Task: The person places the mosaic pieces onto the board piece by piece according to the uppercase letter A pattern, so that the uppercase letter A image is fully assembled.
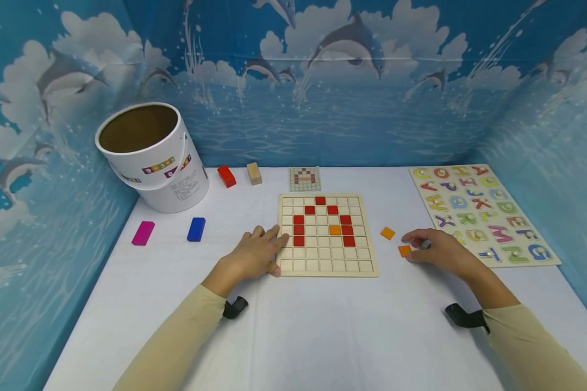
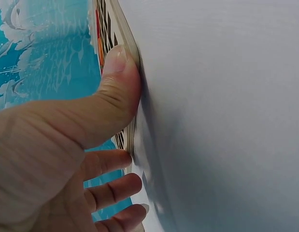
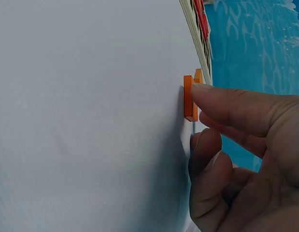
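A wooden grid board (image 1: 323,266) lies in the middle of the white table, with red tiles (image 1: 298,229) set in an A shape and one orange tile (image 1: 335,229) in a cell. My left hand (image 1: 254,255) lies flat on the board's left edge. In the left wrist view its thumb (image 2: 115,92) presses the board's rim (image 2: 126,38). My right hand (image 1: 437,250) is right of the board. Its index fingertip (image 3: 207,94) sits on a loose orange tile (image 1: 404,250) (image 3: 189,99) and the thumb (image 3: 205,150) curls at the tile's near edge. A second orange tile (image 1: 387,233) lies beside it.
A small pattern card (image 1: 305,178) lies behind the board. An alphabet puzzle (image 1: 484,214) is at the right. A white bucket (image 1: 151,155) stands at the back left, with a red block (image 1: 226,176), a wooden block (image 1: 254,173), a blue block (image 1: 196,228) and a magenta block (image 1: 143,233) nearby.
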Motion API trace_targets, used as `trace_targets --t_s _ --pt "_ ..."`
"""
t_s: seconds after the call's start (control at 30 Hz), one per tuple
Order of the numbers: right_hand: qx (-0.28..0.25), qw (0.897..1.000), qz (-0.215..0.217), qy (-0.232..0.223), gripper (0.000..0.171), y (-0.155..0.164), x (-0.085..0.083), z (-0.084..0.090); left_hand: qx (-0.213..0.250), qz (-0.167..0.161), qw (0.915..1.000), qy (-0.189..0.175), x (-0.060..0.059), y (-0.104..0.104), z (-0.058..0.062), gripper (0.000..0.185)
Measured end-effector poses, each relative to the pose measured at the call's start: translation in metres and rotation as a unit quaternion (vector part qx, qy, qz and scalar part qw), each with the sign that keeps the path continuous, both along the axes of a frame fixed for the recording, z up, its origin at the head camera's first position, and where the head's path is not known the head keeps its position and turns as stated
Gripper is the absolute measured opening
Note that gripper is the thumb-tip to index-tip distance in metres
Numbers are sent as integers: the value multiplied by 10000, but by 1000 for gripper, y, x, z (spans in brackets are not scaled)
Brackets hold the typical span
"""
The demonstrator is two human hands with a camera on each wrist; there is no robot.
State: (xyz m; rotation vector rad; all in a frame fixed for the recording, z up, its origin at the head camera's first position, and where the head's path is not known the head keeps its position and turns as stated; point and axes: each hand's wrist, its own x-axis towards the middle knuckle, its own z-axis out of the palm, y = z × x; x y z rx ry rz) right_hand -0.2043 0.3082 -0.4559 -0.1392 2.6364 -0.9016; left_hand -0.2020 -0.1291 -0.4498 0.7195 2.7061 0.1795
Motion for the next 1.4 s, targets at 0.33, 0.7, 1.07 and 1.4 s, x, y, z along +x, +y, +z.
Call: trace_targets --t_s 0.33,0.7,1.07,1.4 --pt "-241 9997 -51 -69 26 1 -2 -2 20 -37 10000 42 -1 -1 0 92" --pt "-1558 9865 -313 -392 42 5 -11 2 -45 -100 9999 87 -2 2 0 92" --pt "-2855 9547 -636 -551 49 -51 -40 10 -69 -99 9999 48 -2 1 3 92" --pt "-2434 9665 -236 -783 43 -124 -53 1 -106 -113 9998 134 0 2 2 92"
